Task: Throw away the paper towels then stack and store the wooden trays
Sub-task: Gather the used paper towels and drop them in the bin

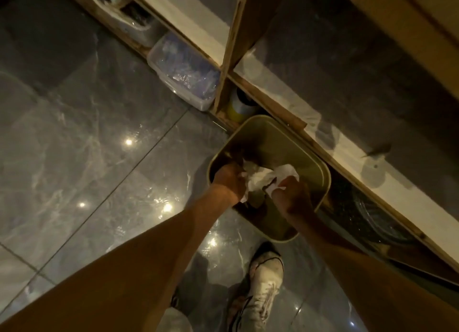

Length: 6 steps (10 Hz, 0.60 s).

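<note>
Paper towels (263, 179) hang crumpled over the open mouth of the olive bin (320, 180), bunched between both hands, so the throwing-away looks nearly finished but not quite. The left hand (229, 180) is closed around one end of the wad and the right hand (293, 197) pinches the other; neither has let go. No wooden trays show from here (only floor and shelving), so stacking and storing seemingly remain.

The person is wearing no sleeves on the 2 forearms, and is wearing what look like scuffed white lace-up sneakers (263, 289) with dark trim.
</note>
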{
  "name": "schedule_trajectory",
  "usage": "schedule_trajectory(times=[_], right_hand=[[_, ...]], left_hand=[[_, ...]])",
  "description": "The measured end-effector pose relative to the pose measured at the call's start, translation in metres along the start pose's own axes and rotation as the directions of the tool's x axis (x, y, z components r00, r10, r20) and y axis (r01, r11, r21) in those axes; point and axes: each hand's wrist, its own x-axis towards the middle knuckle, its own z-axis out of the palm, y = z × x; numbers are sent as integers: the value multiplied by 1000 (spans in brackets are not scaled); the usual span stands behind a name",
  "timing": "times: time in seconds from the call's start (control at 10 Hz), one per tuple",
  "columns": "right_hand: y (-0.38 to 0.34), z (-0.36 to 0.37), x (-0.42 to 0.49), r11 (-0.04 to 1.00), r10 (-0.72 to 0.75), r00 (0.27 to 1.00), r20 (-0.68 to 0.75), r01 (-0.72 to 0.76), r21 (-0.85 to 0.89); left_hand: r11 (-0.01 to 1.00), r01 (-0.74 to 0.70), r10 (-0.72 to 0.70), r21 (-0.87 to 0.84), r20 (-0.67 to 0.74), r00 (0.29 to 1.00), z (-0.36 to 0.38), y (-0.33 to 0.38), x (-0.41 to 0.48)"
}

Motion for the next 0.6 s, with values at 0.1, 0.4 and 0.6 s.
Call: schedule_trajectory(times=[0.1,0.4,0.6], right_hand=[[7,0,3,998,16,992,122,-8,-69],[-3,-26,-10,978,-208,978,5,208,-24],[-32,-80,-82,928,-370,929,-30,371,35]], left_hand=[[992,-79,72,101,78,994,5,5,9],[990,-126,119,67,100,988,-23,25,-22],[974,-191,193,125,-9,981,-82,54,-81]])
